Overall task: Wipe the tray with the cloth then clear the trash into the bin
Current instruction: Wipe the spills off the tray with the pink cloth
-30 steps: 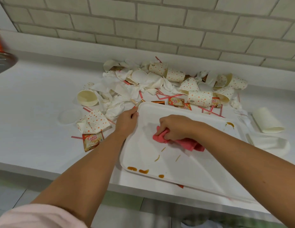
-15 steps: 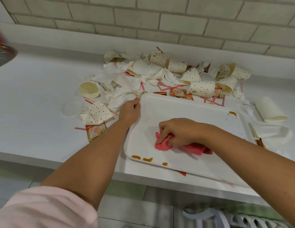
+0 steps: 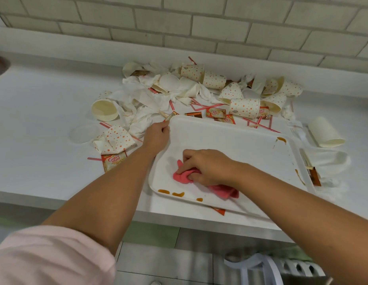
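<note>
A: Well, your left hand (image 3: 156, 136) has its fingers hooked over the far-left rim of the white tray (image 3: 230, 145); your right hand (image 3: 205, 167) curls its fingers round the pink cloth (image 3: 182, 176) on the tray floor.
B: Risk?
A: Push hard and it, near the desk (image 3: 35, 140) edge, could slide off.

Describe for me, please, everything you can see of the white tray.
The white tray looks like plastic, rectangular with rounded corners and a raised rim, lying on the white counter near its front edge. Brown smears mark its near edge and far right corner. The left hand grips its far left corner; the right hand holds a pink cloth against it.
</note>
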Available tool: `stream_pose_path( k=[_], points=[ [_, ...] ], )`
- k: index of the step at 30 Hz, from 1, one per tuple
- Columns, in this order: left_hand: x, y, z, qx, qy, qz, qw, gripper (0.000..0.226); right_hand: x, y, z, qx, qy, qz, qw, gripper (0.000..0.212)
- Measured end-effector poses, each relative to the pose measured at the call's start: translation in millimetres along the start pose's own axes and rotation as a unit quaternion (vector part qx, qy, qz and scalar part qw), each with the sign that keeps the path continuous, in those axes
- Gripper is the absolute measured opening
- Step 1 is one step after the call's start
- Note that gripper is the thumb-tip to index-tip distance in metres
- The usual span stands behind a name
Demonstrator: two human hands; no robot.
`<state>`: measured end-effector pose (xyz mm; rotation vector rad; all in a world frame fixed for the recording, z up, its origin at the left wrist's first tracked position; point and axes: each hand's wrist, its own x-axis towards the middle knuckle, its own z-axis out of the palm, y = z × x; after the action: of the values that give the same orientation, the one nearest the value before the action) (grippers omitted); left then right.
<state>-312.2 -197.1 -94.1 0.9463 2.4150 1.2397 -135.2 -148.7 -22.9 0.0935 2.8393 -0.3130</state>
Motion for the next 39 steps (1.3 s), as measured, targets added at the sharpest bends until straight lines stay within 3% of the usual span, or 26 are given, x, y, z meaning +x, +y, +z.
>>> stream_pose_path(
  k=[5,8,17,20,26,32,36,39],
  points=[
    [1,1,1,-0.010,0.005,-0.013,1.000,0.035,-28,17,-16,0.005,-0.110,0.014,0.994,0.039],
    [1,1,3,-0.008,0.019,-0.021,1.000,0.036,-33,11,-14,0.019,-0.135,0.005,0.991,0.039],
    [0,0,5,-0.008,0.022,-0.012,1.000,0.037,-8,-15,15,0.029,0.016,-0.014,0.999,0.034],
    [-1,-2,4,-0.006,0.022,-0.009,1.000,0.037,-13,-12,14,0.036,0.011,0.000,0.999,0.034],
    [-2,-1,6,-0.012,0.027,-0.018,0.999,0.036,-26,-1,-4,-0.001,-0.085,-0.026,0.996,0.037],
    [-2,-1,4,-0.016,0.018,-0.028,0.999,0.038,-1,-26,8,0.002,-0.011,-0.058,0.998,0.034],
    [-2,-2,3,-0.005,0.009,-0.007,1.000,0.038,4,-35,19,0.001,0.045,-0.027,0.999,0.032],
    [-3,-2,3,-0.006,0.013,-0.006,1.000,0.037,-1,-24,12,-0.005,0.032,0.006,0.999,0.030]
  ],
)
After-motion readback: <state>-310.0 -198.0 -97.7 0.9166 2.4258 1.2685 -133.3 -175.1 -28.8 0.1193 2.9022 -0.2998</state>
